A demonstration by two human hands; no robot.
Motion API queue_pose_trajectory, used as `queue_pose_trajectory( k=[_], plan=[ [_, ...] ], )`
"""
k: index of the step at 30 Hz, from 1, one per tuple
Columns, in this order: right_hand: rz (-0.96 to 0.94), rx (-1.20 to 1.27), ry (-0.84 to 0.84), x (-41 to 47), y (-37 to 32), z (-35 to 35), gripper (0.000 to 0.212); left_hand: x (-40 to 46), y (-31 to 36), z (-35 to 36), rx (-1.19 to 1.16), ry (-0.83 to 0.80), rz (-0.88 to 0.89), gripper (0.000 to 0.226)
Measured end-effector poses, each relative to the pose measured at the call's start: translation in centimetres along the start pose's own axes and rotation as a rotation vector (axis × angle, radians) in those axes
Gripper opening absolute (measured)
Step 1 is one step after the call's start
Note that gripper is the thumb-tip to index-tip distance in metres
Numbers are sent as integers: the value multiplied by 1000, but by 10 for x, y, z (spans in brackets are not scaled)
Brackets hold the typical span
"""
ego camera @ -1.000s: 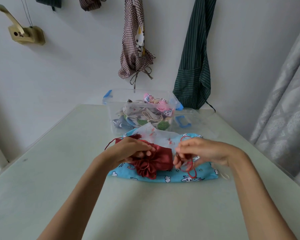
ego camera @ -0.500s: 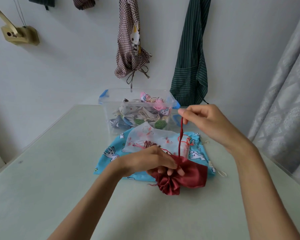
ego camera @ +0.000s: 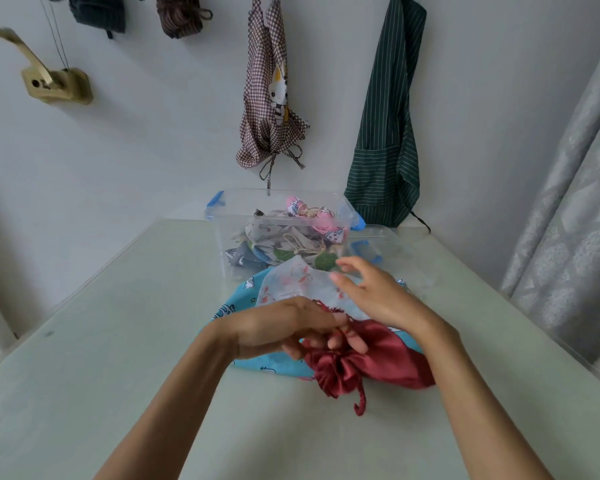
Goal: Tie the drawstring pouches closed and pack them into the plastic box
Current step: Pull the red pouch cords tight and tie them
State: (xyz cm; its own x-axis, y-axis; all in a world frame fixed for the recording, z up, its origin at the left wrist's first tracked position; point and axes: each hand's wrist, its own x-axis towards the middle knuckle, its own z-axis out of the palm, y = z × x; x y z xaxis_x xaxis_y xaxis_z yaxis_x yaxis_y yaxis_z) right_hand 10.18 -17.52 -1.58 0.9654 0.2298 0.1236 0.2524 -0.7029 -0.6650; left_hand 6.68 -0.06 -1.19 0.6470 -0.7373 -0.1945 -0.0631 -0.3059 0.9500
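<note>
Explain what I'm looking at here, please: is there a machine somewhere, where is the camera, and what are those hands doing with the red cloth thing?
There is no machine. A person wears one wide-angle camera on the head, so you look forward and down along their own arms.

The left hand grips the gathered neck of a red satin drawstring pouch, whose cord end dangles toward you. The right hand hovers just beyond it with fingers spread and relaxed, holding nothing that I can see.

The red pouch lies partly on a blue cartoon-print pouch, with a pale pink-patterned pouch behind, all on a pale table. Farther back stands a clear plastic box with blue clips, already holding several pouches. Aprons hang on the wall.
</note>
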Motion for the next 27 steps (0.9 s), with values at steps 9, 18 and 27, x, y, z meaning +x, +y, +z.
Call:
queue_pose_trajectory(
  k=[9, 18, 27],
  plan=[
    [-281, 31, -324, -23, -24, -28, 29, -18, 5, -19, -77, 152, -4, 47],
    [-206, 71, -65, -19, -20, -24, 7, -18, 0, -26, -33, 265, -35, 28],
    [-292, 164, 83, -21, -28, -25, 9, -5, -7, -30, -375, 637, 158, 14]
  ],
)
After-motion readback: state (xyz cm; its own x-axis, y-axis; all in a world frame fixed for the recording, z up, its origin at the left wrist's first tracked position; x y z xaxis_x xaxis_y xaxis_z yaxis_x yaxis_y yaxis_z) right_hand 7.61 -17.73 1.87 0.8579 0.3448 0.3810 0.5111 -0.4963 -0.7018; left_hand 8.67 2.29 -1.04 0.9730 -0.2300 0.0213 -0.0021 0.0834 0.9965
